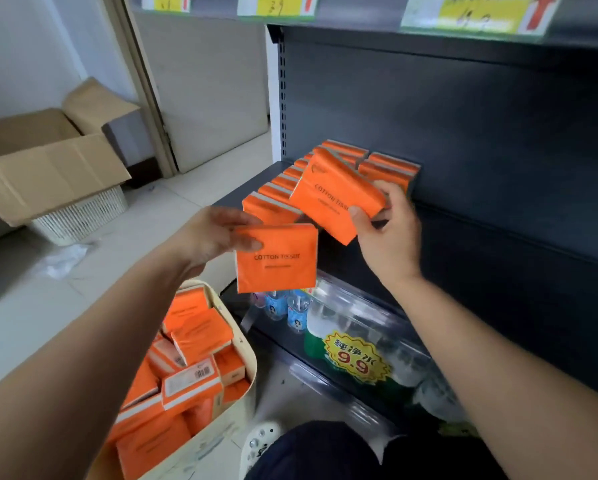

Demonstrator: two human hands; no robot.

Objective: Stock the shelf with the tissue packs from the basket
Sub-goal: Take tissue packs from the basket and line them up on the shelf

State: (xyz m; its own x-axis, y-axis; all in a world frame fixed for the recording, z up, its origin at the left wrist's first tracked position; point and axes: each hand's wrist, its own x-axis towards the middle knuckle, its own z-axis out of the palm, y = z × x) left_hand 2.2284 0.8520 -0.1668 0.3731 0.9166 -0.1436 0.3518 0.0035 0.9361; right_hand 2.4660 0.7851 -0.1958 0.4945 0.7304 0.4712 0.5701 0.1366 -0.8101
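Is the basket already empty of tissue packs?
No, many orange tissue packs lie piled in the basket.

The shelf (pixel 481 133) fills 12 to 4 o'clock. At centre, a row of tissue packs (pixel 277 194) stands on its board, running back toward 1 o'clock. The right hand (pixel 391 237) holds one pack (pixel 335 199) over the row; the left hand (pixel 218 237), at its 9 o'clock, holds a second pack (pixel 277 261) before the row's front end. The basket (pixel 245 368), packs inside, sits on the floor (pixel 135 237) at 7 o'clock. Bottles (pixel 297 311) sit on the lower shelf (pixel 280 339) at 5 o'clock.
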